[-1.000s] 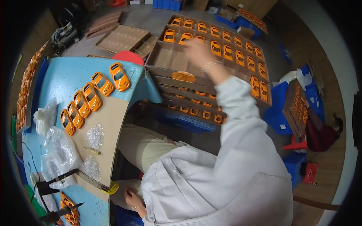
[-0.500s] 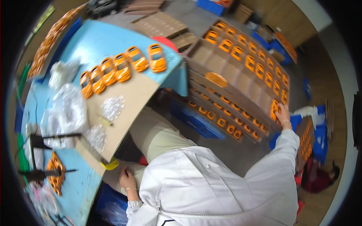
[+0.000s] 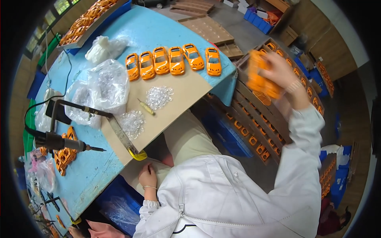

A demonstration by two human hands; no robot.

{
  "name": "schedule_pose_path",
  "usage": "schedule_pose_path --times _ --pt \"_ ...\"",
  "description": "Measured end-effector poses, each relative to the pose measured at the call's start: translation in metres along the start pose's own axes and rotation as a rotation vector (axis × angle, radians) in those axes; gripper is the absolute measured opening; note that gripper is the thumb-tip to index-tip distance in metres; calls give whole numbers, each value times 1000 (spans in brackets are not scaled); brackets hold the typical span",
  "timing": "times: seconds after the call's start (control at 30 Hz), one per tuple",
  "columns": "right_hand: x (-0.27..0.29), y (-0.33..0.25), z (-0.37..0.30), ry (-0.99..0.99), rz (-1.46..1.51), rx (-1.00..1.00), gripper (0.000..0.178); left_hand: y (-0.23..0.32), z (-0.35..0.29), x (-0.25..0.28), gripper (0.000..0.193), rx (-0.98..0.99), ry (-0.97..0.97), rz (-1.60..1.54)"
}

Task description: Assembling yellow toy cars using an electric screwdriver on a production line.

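Note:
My right hand is raised over the corner of a stack of brown divided trays. It grips orange toy car bodies, smeared by motion; there appear to be two. My left hand lies on my thigh below the table edge, fingers loosely resting and holding nothing. Several orange toy cars stand in a row on the blue table, the rightmost set slightly apart. Nearer me, on a beige board, are two piles of small clear plastic parts and a yellow-handled pointed tool between them.
An electric screwdriver on a black bracket juts over the table at left. Clear bags, a heap of orange frames and a tray of orange parts occupy the left side. Flat brown trays lie on the floor beyond.
My right hand has lifted the orange car bodies out of the top tray and moved them left toward the table. My view has turned toward the table. My left hand stays on my thigh.

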State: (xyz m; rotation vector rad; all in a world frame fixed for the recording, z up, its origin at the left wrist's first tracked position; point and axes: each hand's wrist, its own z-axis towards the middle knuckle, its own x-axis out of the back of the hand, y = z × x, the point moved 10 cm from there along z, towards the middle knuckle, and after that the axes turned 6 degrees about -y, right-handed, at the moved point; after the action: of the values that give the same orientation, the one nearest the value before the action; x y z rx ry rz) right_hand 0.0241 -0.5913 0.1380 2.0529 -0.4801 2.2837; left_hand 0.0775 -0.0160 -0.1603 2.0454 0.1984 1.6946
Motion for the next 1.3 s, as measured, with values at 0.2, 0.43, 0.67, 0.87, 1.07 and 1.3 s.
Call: schedule_pose_path --times 0.2,0.43,0.67,0.87,1.07,1.3 --pt "-111 -222 215 -160 39 229 36 -2 -5 8 16 -82 19 -143" --pt "-183 -309 289 -214 0 185 45 -12 -14 23 16 -59 77 -278" --pt "-119 -248 227 6 261 282 36 -28 -3 -4 19 -8 18 -294" --pt "-32 16 39 476 119 -41 22 -54 2 -22 22 -78 -26 -191" --pt "6 327 -296 149 -454 -1118 30 -24 11 -29 23 -100 -42 -23" --pt "-57 439 -411 54 -215 -1215 49 -12 9 -25 23 -45 -140 142"
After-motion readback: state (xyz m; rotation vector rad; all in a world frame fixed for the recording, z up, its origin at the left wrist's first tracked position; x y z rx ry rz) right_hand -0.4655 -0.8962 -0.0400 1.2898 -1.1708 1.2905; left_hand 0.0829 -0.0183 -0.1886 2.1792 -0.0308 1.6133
